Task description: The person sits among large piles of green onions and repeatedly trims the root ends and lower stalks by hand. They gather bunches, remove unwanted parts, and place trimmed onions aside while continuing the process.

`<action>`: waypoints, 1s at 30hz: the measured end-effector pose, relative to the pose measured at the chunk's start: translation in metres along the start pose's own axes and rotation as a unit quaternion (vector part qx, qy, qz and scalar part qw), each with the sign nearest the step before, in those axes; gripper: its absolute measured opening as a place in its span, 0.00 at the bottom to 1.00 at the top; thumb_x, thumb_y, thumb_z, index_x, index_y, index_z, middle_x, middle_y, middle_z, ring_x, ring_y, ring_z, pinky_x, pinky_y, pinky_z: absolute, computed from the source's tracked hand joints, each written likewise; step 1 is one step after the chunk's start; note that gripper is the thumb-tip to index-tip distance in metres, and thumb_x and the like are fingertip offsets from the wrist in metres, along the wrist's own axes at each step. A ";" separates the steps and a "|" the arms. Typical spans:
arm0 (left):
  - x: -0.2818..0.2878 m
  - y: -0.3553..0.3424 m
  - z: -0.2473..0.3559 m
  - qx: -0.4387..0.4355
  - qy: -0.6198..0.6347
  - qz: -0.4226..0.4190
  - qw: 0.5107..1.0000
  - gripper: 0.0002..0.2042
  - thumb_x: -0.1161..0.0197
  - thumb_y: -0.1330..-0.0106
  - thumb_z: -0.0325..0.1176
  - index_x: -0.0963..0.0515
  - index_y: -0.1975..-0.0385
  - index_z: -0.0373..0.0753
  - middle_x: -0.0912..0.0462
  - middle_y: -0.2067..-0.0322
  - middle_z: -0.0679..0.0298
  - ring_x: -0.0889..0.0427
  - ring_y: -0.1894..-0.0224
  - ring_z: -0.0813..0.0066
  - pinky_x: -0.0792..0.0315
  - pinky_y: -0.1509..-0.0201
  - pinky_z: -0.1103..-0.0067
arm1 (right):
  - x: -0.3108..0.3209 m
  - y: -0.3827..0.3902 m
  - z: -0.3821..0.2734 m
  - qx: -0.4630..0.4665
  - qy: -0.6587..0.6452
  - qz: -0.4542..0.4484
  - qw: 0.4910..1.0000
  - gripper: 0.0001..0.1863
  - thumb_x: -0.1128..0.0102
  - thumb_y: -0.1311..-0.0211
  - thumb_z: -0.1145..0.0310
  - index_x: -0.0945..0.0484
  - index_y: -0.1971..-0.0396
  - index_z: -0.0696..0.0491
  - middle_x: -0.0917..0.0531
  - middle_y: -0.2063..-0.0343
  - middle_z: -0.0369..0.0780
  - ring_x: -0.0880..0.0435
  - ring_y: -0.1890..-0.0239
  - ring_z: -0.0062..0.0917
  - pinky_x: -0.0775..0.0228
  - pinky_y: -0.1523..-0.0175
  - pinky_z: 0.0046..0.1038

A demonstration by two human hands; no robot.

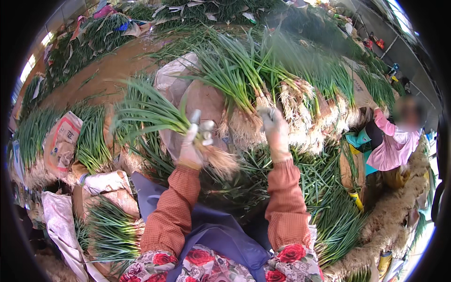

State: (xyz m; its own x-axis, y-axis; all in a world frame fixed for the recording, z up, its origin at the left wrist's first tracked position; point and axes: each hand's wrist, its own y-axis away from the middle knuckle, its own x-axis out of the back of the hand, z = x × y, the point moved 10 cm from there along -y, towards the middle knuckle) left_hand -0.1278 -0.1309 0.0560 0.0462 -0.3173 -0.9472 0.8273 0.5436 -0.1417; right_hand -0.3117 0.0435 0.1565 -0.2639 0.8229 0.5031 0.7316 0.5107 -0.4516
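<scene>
My gloved left hand [190,149] is wrapped round a bunch of green onions [159,115]. Its leaves point to the far left and its pale roots hang toward the near right, slightly blurred. My right hand [276,134], also gloved, is raised beside the roots of a heap of green onions [239,70]. Its fingers are curled in; what they hold, if anything, I cannot make out. Behind the held bunch lie pale sacks [199,101]. Loose green leaves [239,188] are strewn below both hands.
On the right a person in a pink top [394,145] reaches toward the onion row. Bundled green onions [115,225] lie at the near left beside a whitish sheet [61,230]. Cut roots [385,235] are piled at the near right. More onions [94,51] line the back.
</scene>
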 end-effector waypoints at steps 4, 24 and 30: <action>-0.031 -0.007 -0.058 0.051 -0.090 0.000 0.995 0.25 0.42 0.34 0.29 0.38 0.37 0.37 0.19 0.56 0.47 0.22 0.68 0.70 0.26 0.66 0.77 | -0.035 -0.031 0.068 0.050 0.264 -0.060 0.961 0.15 0.34 0.42 0.56 0.20 0.63 0.51 0.16 0.73 0.41 0.18 0.74 0.25 0.25 0.69 0.29; 0.033 0.013 -0.041 0.152 -0.251 0.120 0.948 0.15 0.43 0.43 0.23 0.27 0.55 0.33 0.19 0.70 0.55 0.19 0.74 0.67 0.22 0.74 0.77 | -0.090 0.018 -0.050 -0.071 0.209 -0.323 0.920 0.24 0.36 0.40 0.52 0.25 0.58 0.59 0.19 0.70 0.44 0.19 0.67 0.27 0.27 0.64 0.31; 0.036 0.037 -0.034 0.165 -0.261 0.149 0.939 0.20 0.42 0.46 0.22 0.30 0.51 0.33 0.21 0.67 0.54 0.20 0.68 0.64 0.22 0.72 0.74 | -0.144 0.035 0.039 -0.269 -0.032 -0.299 0.915 0.27 0.44 0.38 0.50 0.24 0.51 0.59 0.20 0.65 0.46 0.21 0.62 0.32 0.29 0.47 0.32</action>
State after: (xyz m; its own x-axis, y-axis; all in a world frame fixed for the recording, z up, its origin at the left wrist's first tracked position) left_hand -0.1150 -0.0960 0.0066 0.5005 -0.5743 -0.6478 0.8585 0.4260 0.2855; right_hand -0.2723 -0.0472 0.0395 -0.7421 0.4581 0.4894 0.6430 0.6927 0.3267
